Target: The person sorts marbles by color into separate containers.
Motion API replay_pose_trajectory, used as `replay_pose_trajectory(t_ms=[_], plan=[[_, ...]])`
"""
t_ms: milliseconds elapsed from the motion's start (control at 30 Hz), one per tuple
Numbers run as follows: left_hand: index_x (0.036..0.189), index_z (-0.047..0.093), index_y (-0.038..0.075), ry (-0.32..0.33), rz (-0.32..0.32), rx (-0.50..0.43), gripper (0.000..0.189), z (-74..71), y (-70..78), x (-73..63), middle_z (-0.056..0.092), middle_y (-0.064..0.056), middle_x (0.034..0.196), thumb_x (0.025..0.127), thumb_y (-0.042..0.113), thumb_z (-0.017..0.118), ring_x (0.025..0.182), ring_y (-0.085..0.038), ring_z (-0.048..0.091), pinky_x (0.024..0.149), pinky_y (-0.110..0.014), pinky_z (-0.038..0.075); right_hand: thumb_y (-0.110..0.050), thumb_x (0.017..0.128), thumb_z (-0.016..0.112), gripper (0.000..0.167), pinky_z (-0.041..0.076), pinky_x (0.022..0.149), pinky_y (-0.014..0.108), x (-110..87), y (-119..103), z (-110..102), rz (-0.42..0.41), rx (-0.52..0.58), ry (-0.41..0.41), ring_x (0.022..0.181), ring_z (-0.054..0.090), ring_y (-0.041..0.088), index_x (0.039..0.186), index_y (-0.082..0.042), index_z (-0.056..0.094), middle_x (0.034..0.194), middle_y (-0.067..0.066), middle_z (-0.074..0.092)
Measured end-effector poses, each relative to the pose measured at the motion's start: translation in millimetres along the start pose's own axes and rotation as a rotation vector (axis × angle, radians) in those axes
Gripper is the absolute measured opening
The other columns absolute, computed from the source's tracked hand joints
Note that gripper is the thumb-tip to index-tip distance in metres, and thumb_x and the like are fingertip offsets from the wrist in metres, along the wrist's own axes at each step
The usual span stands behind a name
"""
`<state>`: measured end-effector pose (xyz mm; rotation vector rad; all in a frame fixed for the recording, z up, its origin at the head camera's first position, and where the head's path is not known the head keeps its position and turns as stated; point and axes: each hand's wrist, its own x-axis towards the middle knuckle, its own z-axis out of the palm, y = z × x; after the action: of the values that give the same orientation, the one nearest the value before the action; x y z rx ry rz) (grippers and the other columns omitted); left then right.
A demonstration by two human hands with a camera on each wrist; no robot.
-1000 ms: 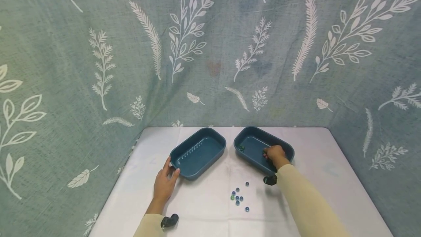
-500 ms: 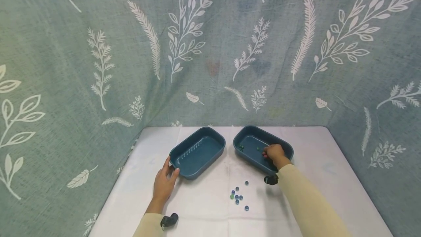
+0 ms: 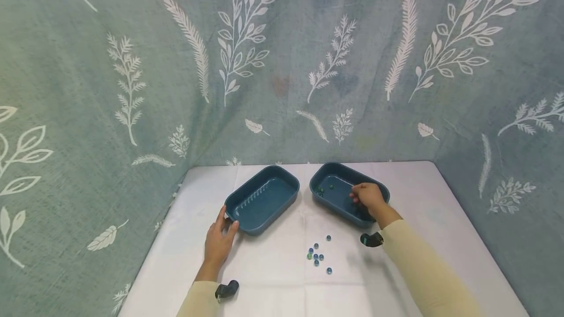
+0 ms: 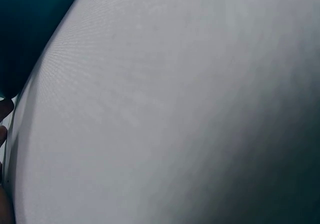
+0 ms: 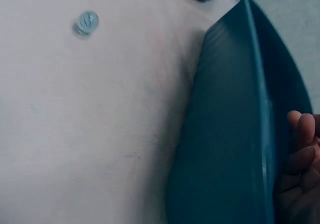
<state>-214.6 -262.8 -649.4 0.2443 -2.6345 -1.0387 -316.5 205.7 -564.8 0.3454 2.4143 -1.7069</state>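
Fingers curled on right hand [image 3: 367, 195], any grasp hidden; left tray [image 3: 269, 204] touched by relaxed left hand [image 3: 218, 244]; marbles [image 3: 332, 187] are best released low.

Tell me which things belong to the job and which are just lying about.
Seemingly part of the job:
Left glossy teal rectangular tray, touched by the left hand
Right glossy teal rectangular tray, the right hand over it
Small round green glassy marbles inside that tray
Loose round blue glassy marbles, one green

Just surroundings:
White cloth table cover
Grey-green leaf-patterned fabric backdrop
Black wrist-worn devices
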Motion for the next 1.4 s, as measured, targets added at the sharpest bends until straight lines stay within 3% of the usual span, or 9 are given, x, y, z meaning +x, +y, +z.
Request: replay_pose_trajectory(t_ms=[233, 400, 667, 900, 1200, 1400], plan=[[0.155, 0.023, 0.034, 0.0, -0.004, 0.018, 0.074, -1.1, 0.8, -0.1, 0.049, -0.012, 0.144, 0.093, 0.058, 0.056, 0.128, -0.045, 0.042, 0.102, -0.065, 0.03, -0.019, 0.101, 0.055, 0.033, 0.051, 0.068, 0.037, -25.0, -4, -7, -0.051, 0.029, -0.051, 0.068, 0.059, 0.012, 0.12, 0.007, 0.061, 0.092, 0.007, 0.07], [0.155, 0.022, 0.034, 0.001, -0.004, 0.025, 0.073, -0.5, 1.8, 0.9, 0.047, -0.012, 0.145, 0.094, 0.054, 0.057, 0.13, -0.047, 0.039, 0.104, -0.066, 0.028, -0.022, 0.1, 0.056, 0.035, 0.049, 0.061, 0.029, -41.1, -6, -5, -0.066, 0.059, -0.073, 0.067, 0.058, 0.012, 0.121, 0.006, 0.06, 0.091, 0.006, 0.069], [0.156, 0.02, 0.035, -0.011, -0.006, 0.018, 0.073, 2.2, -2.2, 1.1, 0.046, -0.01, 0.146, 0.095, 0.055, 0.055, 0.134, -0.047, 0.035, 0.107, -0.065, 0.022, -0.022, 0.099, 0.059, 0.032, 0.048, 0.057, 0.025, -60.1, -6, 5, -0.048, 0.096, -0.076, 0.066, 0.058, 0.014, 0.118, 0.003, 0.062, 0.09, 0.007, 0.07], [0.155, 0.022, 0.035, -0.001, 0.009, 0.026, 0.073, 0.8, -2.9, 2.4, 0.048, -0.012, 0.144, 0.094, 0.053, 0.057, 0.129, -0.047, 0.041, 0.102, -0.066, 0.029, -0.021, 0.097, 0.062, 0.031, 0.047, 0.056, 0.025, -75.4, -5, 15, -0.031, 0.153, -0.073, 0.065, 0.057, 0.014, 0.115, 0.003, 0.063, 0.088, 0.007, 0.07], [0.156, 0.02, 0.034, -0.02, -0.004, 0.024, 0.074, 0.5, -1.2, 2.5, 0.046, -0.012, 0.146, 0.094, 0.054, 0.056, 0.132, -0.047, 0.037, 0.105, -0.066, 0.025, -0.014, 0.096, 0.062, 0.024, 0.044, 0.053, 0.024, -95.5, 4, 27, -0.021, 0.242, -0.071, 0.06, 0.053, 0.012, 0.111, 0.005, 0.065, 0.088, 0.011, 0.07], [0.155, 0.023, 0.035, 0.004, 0.016, 0.009, 0.074, -0.1, -3.4, 1.7, 0.05, -0.012, 0.143, 0.093, 0.057, 0.055, 0.131, -0.048, 0.038, 0.104, -0.067, 0.024, -0.013, 0.097, 0.061, 0.02, 0.042, 0.05, 0.022, -106.2, 13, 38, -0.005, 0.266, -0.093, 0.059, 0.052, 0.013, 0.107, 0.003, 0.065, 0.084, 0.01, 0.069]])
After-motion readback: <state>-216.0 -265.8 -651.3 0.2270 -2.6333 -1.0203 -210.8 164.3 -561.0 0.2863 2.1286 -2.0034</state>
